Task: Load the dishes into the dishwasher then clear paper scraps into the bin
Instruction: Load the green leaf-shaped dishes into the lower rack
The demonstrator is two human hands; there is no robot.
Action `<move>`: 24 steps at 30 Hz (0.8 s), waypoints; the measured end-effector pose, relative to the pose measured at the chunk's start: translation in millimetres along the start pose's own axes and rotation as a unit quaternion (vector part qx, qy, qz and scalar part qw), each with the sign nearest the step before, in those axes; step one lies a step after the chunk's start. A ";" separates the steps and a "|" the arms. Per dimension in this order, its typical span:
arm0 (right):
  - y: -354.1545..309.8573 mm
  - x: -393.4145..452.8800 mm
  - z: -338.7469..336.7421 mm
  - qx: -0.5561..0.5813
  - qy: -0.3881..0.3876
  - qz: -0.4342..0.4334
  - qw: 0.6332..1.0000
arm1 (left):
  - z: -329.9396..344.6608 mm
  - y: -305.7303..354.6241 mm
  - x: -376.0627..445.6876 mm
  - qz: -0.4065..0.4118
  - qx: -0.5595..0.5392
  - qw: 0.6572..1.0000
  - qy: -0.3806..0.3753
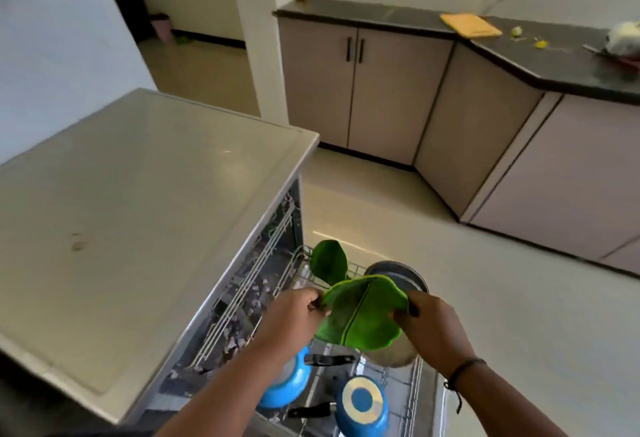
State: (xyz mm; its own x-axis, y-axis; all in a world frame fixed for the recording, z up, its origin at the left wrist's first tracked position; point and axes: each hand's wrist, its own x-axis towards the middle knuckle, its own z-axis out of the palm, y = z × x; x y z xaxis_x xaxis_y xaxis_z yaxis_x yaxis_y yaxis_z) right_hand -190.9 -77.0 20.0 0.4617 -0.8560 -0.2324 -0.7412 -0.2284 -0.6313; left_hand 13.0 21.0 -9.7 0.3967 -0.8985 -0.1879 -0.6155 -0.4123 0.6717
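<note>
I hold a green leaf-shaped plate (363, 312) over the pulled-out lower rack (415, 388) of the open dishwasher (249, 284). My left hand (294, 315) pinches its left edge and my right hand (433, 329) grips its right edge. A second green leaf plate (329, 261) stands upright at the rack's far end, with a steel pot (405, 273) beside it. Two blue pans (363, 405) with black handles lie nearer me in the rack. Yellow paper scraps (540, 44) lie on the black counter.
The dishwasher's flat steel top (138, 211) fills the left. A black counter (554, 65) over beige cabinets runs along the back right, carrying a wooden board (471, 24) and a white object (623, 38). A pink bin (162, 26) stands in the far room.
</note>
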 end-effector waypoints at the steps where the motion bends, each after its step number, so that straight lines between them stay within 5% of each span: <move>1: 2.1 3.8 6.0 0.002 0.002 0.008 1.000 | 5.8 -4.6 10.9 0.002 0.002 1.000 -0.010; 13: 65.0 121.4 114.8 -0.060 -0.070 0.072 0.993 | 78.0 -101.3 149.1 -0.121 -0.065 0.988 -0.075; 24: 149.2 309.9 240.0 0.000 0.018 0.024 1.000 | 177.1 -208.6 331.5 -0.178 -0.112 0.973 0.092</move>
State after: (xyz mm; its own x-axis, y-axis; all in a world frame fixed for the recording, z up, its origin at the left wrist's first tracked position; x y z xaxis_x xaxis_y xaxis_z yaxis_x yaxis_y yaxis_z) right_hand -41.4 -265.1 -323.8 0.4086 -0.8817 -0.2359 -0.7616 -0.1870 -0.6204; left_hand 152.4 -217.5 -339.0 0.6852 -0.6546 -0.3194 -0.2610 -0.6300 0.7314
